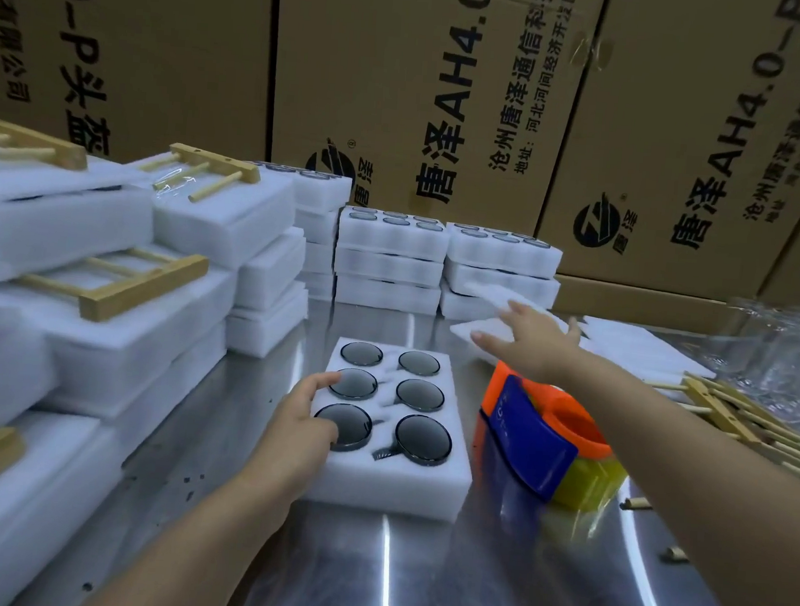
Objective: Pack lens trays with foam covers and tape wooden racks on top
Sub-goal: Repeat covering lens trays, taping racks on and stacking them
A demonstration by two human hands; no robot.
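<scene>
Reader: Hands first: where are they, and what do they hold?

Describer: On the left side of the lens tray (388, 472) lies the left hand (302, 419). Its fingers are loosely bent over the foam, with the tips at or on the two nearer left lenses, and it grips nothing. The right hand (535, 338) is stretched forward, empty, with its fingers spread wide over the thin foam covers (469, 331) at back right. Whether it touches them, I cannot tell. The tray sits mid-table (369, 580) with six dark lenses uncovered.

Reader: What could go wrong?

Describer: Most likely, a fingertip smudges a lens. The right forearm also passes above the orange and blue tape dispenser (535, 435), which stands just beside the tray's right edge. A low pull back could knock it. A dragged cover might bring neighbouring sheets along.

Reader: Room to move?

Describer: Tight. Packed stacks (117, 330) with wooden bars on top crowd the left, near the tray. Stacked trays (389, 266) stand behind, and loose racks (749, 422) lie far right. Bare metal shows in front of the tray, towards the person.
</scene>
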